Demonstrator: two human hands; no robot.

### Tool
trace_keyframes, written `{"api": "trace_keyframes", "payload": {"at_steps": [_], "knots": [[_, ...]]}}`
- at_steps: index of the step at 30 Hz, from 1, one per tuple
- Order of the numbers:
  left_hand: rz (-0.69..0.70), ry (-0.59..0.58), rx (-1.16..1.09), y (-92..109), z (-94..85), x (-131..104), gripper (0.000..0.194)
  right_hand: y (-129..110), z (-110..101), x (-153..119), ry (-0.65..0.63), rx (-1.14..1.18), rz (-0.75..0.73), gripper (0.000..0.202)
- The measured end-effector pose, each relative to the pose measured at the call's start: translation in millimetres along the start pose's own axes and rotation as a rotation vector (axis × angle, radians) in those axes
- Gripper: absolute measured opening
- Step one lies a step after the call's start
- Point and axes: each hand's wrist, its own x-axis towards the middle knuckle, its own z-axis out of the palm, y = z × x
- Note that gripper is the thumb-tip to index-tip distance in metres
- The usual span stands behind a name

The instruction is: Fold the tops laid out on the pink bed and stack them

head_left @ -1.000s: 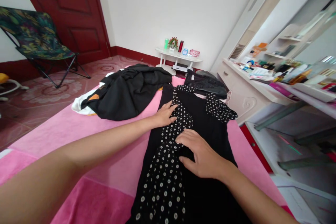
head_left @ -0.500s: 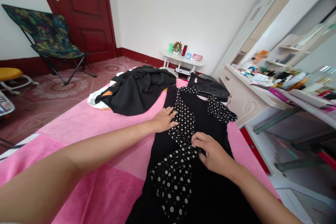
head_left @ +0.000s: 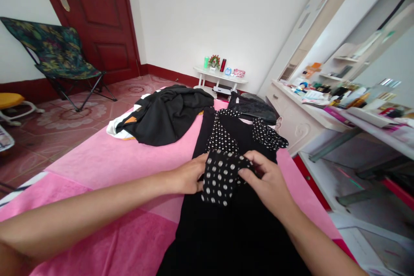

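A black dress [head_left: 226,228] with dotted sleeves lies spread out before me. Its near sleeve [head_left: 220,177], black with white dots, is folded back over itself at the dress's middle. My left hand [head_left: 190,176] is closed at the sleeve's left edge, its fingertips partly hidden behind the cloth. On the other side, my right hand [head_left: 267,177] pinches the sleeve between thumb and fingers. The far dotted sleeve [head_left: 268,133] rests at the upper right of the dress, apart from both hands.
The dress lies on a pink bedspread [head_left: 155,159]. A dark garment [head_left: 171,114] is heaped at the far left, and folded black clothing [head_left: 254,108] lies at the far end. A cluttered dressing table [head_left: 300,114] flanks the right side. A folding chair [head_left: 61,60] stands left.
The near sleeve, earlier stretched toward me, is now lifted and folded back. My left hand, earlier flat on the dress, has come nearer and closed at the sleeve. The view has shifted slightly.
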Motion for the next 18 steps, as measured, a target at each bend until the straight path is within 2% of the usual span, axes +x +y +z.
{"api": "trace_keyframes", "payload": {"at_steps": [3,5,9,11,13,14,18], "knots": [[0.026,-0.014,-0.105,24.4,-2.2,-2.8,0.070,-6.0,-1.9,9.3,0.189,0.240,0.101,0.016],[-0.023,0.064,-0.260,38.2,-1.5,0.4,0.075,-8.2,0.1,14.3,0.234,0.330,0.110,0.018],[-0.165,0.302,-0.688,48.5,-6.1,10.1,0.034,-10.2,-2.6,13.5,0.228,0.415,0.066,0.021],[-0.204,0.346,-0.782,46.9,-13.7,9.3,0.027,-10.6,-8.5,3.5,0.155,0.383,0.048,0.021],[-0.202,0.274,-0.791,44.2,-22.3,1.7,0.024,-9.6,-13.5,-12.6,0.022,0.285,0.039,0.020],[-0.197,0.186,-0.777,43.1,-25.9,-4.5,0.023,-8.1,-14.5,-22.0,-0.066,0.227,0.038,0.020],[-0.257,-0.351,-0.694,41.4,-30.7,-33.5,0.024,4.3,-5.7,-54.1,-0.487,0.129,0.081,0.017]]}}
